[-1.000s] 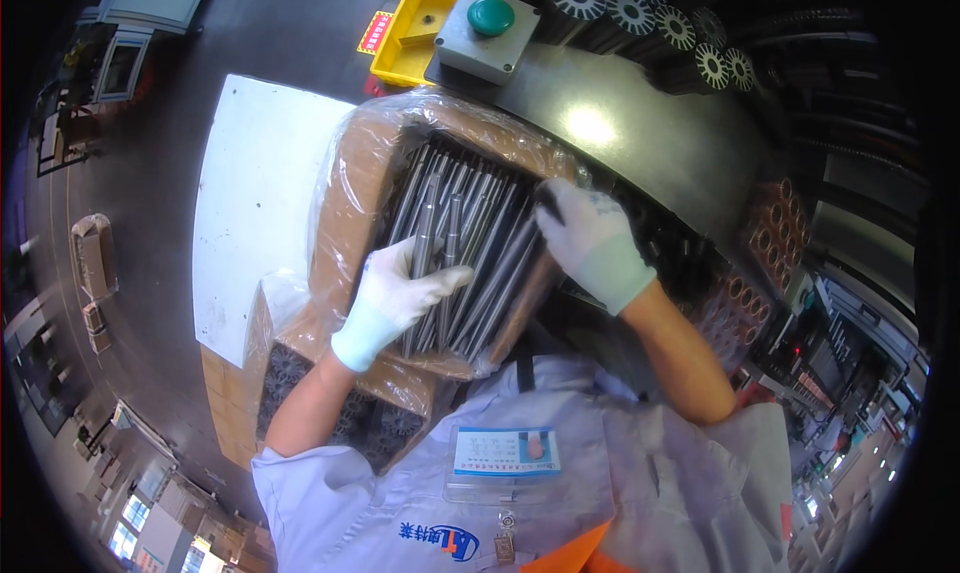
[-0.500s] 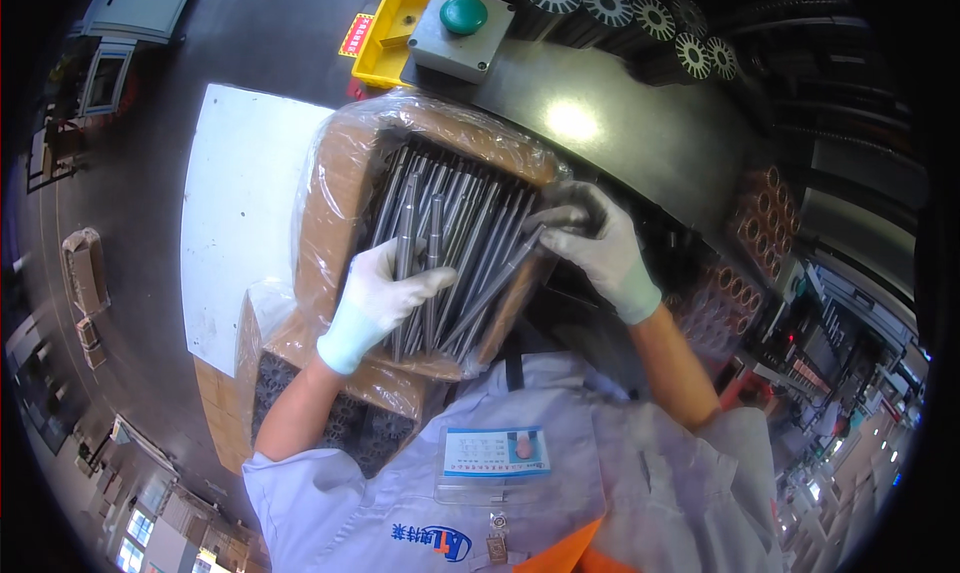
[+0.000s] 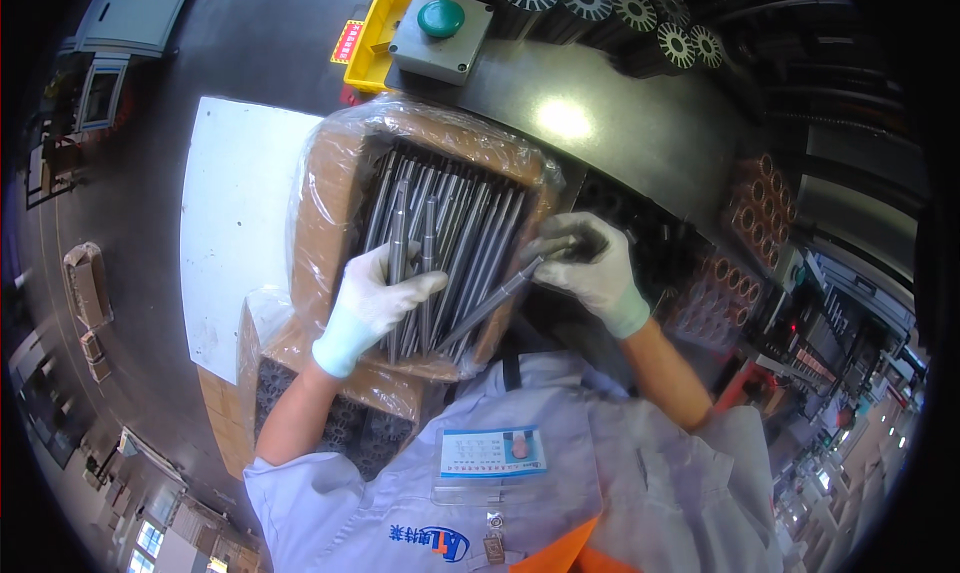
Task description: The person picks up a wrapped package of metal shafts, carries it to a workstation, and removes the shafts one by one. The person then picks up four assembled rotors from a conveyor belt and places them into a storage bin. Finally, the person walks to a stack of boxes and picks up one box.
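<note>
My left hand [image 3: 372, 298], in a white glove with a pale green cuff, is closed around two slim steel shafts [image 3: 400, 218] with stepped ends, held nearly upright in the picture. Under them a plastic-lined cardboard box [image 3: 325, 198] holds many similar shafts [image 3: 468, 223] lying side by side. At the box's right edge, the fingers of my right hand [image 3: 597, 273], gloved the same way, pinch the upper end of one more shaft [image 3: 492, 301]. That shaft slants down and left across the others, its lower end among them.
A grey switch box [image 3: 440, 48] with a green button stands beyond the box, next to a yellow bin [image 3: 375, 33]. Slotted metal cores [image 3: 635, 13] stand on the shiny metal table [image 3: 620, 123]. A white board [image 3: 245, 233] lies left; copper-coloured rings [image 3: 765, 208] are stacked right.
My right hand has come slightly nearer my body, and the shaft in its fingers lies at a flatter slant. My left hand keeps its two shafts with little movement.
</note>
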`<act>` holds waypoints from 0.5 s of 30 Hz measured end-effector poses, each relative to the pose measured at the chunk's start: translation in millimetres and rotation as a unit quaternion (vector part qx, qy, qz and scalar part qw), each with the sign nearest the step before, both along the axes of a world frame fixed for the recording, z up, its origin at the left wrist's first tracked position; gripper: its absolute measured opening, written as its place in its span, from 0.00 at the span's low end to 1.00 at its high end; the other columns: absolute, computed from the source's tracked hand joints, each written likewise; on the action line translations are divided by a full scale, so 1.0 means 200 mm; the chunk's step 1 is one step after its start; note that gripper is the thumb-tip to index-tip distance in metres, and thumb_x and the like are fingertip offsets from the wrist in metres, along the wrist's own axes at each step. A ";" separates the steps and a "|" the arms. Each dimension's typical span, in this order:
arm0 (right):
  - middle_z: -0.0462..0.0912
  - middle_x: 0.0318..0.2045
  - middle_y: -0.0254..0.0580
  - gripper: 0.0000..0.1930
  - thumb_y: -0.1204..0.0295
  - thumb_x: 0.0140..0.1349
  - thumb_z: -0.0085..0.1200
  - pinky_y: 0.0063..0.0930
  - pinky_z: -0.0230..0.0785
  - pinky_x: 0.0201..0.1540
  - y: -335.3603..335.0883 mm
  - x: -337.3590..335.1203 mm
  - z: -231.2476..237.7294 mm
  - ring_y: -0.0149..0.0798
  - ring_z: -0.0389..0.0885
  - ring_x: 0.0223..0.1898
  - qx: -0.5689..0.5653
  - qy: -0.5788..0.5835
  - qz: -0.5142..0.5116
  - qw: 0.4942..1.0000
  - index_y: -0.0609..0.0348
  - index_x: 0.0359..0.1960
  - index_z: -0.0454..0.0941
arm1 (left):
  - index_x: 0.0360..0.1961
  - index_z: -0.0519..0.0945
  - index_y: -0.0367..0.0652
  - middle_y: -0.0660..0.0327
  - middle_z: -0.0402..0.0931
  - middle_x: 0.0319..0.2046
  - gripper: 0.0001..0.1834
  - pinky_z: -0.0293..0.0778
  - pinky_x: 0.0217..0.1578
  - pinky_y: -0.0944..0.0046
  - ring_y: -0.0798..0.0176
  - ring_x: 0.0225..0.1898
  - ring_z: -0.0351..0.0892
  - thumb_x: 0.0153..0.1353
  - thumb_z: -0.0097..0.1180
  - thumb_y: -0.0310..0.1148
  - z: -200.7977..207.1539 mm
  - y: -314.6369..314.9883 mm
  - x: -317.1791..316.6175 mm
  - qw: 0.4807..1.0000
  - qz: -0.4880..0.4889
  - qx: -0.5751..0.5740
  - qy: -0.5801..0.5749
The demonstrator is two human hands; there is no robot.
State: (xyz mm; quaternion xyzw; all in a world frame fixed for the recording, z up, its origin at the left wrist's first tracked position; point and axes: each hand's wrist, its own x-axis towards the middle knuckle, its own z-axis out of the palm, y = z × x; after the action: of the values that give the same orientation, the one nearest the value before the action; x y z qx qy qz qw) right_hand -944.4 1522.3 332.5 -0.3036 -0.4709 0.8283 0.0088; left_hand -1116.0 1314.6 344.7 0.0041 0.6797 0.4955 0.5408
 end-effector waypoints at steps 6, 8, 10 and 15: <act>0.84 0.41 0.43 0.18 0.82 0.53 0.66 0.25 0.78 0.48 -0.02 0.01 0.05 0.31 0.83 0.41 0.075 0.009 0.035 0.997 0.68 0.47 0.80 | 0.34 0.78 0.34 0.69 0.78 0.24 0.14 0.69 0.27 0.76 0.79 0.25 0.73 0.54 0.71 0.29 -0.04 -0.01 0.01 1.000 -0.021 -0.009 0.003; 0.83 0.42 0.40 0.17 0.82 0.52 0.67 0.23 0.78 0.47 -0.02 0.01 0.04 0.30 0.83 0.41 0.104 0.034 0.041 0.993 0.66 0.45 0.82 | 0.34 0.78 0.34 0.68 0.78 0.25 0.14 0.69 0.27 0.76 0.79 0.25 0.73 0.54 0.71 0.29 -0.04 0.00 0.01 1.000 -0.017 -0.007 0.003; 0.83 0.43 0.40 0.17 0.81 0.54 0.66 0.23 0.76 0.48 -0.02 -0.01 0.05 0.29 0.82 0.42 0.092 0.026 0.065 0.993 0.66 0.47 0.82 | 0.35 0.77 0.33 0.69 0.78 0.24 0.15 0.69 0.27 0.76 0.79 0.25 0.73 0.54 0.71 0.28 -0.04 0.00 0.00 0.999 -0.034 -0.014 0.002; 0.83 0.43 0.38 0.16 0.79 0.57 0.64 0.23 0.74 0.50 -0.01 -0.02 0.07 0.28 0.81 0.43 0.039 -0.004 0.066 0.997 0.66 0.48 0.82 | 0.39 0.76 0.33 0.69 0.77 0.24 0.16 0.68 0.26 0.77 0.79 0.25 0.72 0.55 0.70 0.28 -0.02 0.03 0.01 0.999 -0.047 -0.023 0.005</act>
State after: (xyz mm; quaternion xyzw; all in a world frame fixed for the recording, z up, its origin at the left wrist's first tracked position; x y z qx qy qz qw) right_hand -949.3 1520.5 346.3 -0.2740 -0.5219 0.8070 -0.0361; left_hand -1114.8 1320.1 339.9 0.0261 0.6923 0.4539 0.5604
